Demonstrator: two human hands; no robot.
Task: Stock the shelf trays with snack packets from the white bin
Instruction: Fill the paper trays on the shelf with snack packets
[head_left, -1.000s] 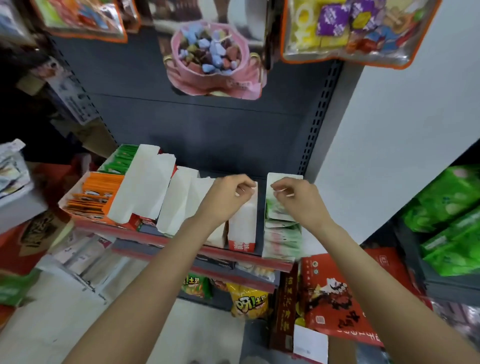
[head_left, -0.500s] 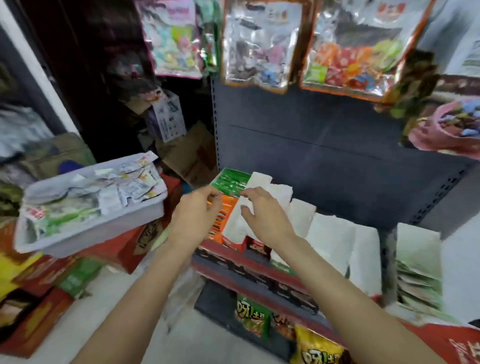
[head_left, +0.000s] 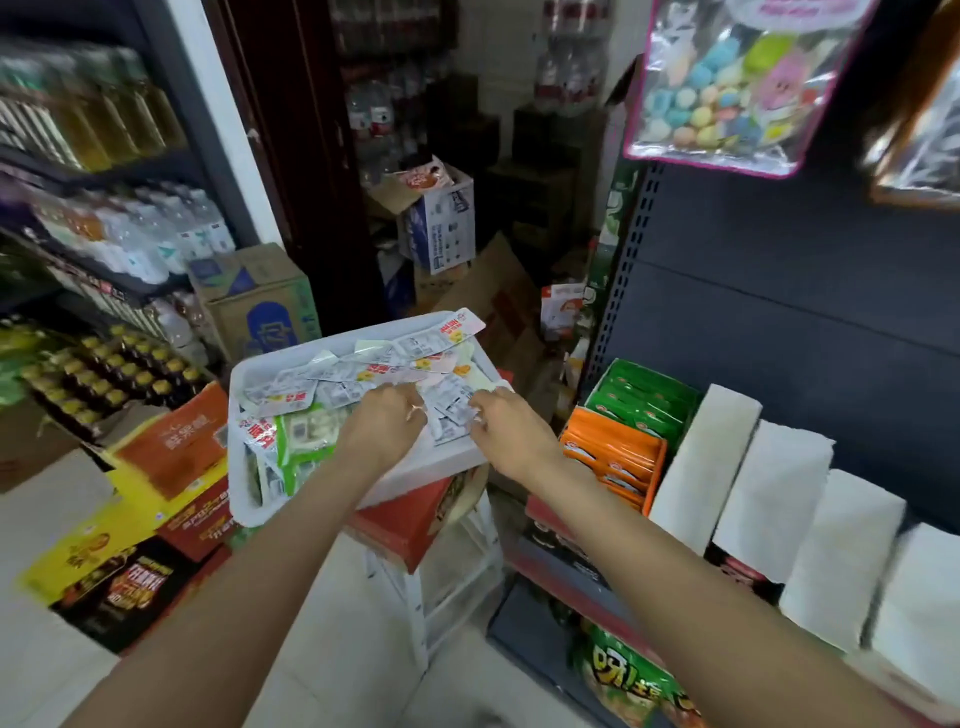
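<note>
The white bin (head_left: 422, 466) sits on a red carton left of the shelf, heaped with silver-and-red snack packets (head_left: 332, 375) and some green packets (head_left: 306, 435). My left hand (head_left: 382, 427) is over the middle of the heap, fingers curled down onto the packets. My right hand (head_left: 511, 432) is at the bin's right edge, with its fingertips on a silver packet (head_left: 451, 415). Whether either hand has a grip is hidden. On the shelf to the right stand a tray of green packets (head_left: 647, 396), a tray of orange packets (head_left: 615, 453) and white-fronted trays (head_left: 701, 462).
A red carton (head_left: 410, 519) and a white drawer unit (head_left: 449, 577) hold up the bin. Printed cartons (head_left: 171, 457) lie on the floor at left. Drink shelves (head_left: 104, 234) line the left wall, cardboard boxes (head_left: 260, 301) stand behind, and a candy bag (head_left: 727, 83) hangs above the shelf.
My view has swung left from the shelf trays to the white bin. Both hands have left the trays and now rest on the packets in the bin.
</note>
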